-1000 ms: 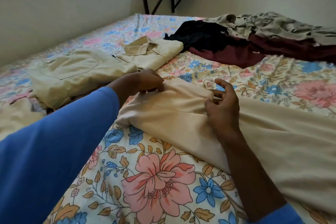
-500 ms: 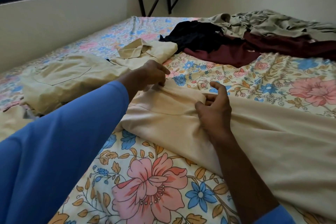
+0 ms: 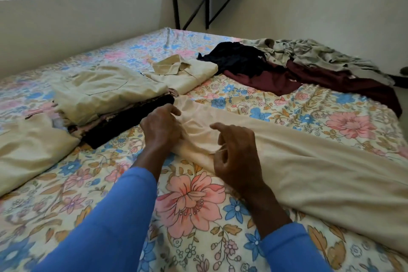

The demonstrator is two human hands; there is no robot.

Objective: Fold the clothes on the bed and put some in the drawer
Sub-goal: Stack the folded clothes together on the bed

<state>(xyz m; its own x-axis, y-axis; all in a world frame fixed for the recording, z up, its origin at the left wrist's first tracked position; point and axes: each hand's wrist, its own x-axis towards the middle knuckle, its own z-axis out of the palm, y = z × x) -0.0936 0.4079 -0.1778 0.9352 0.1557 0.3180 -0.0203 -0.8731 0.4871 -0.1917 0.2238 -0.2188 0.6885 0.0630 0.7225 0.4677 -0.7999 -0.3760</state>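
At the left edge of the frame a folded cream cloth (image 3: 28, 152) lies on the bed (image 3: 189, 203), its near side cut off by the frame. Just right of it sits a stack of folded clothes (image 3: 106, 93). A beige piece lies on top, and only the dark and patterned edges of the lower layers show. A folded shirt (image 3: 187, 75) with its collar up lies behind the stack.

In the middle, the left hand (image 3: 162, 127) reaches out from a blue sleeve, back of the hand up. Its fingers curl down into the bunched end of the cream garment (image 3: 309, 168), gripping it, with the fingertips hidden in the wrinkles. The right hand (image 3: 237, 154) is raised beside it over the same bunched fabric, forefinger and thumb stretched forward and the other fingers half curled. I cannot tell whether they hold the fabric.

The garment runs from the hands to the lower right edge, where it is cut off. In the upper right lies a heap of unfolded clothes (image 3: 320, 81) in black, maroon and grey-green, too tangled to tell the pieces apart.
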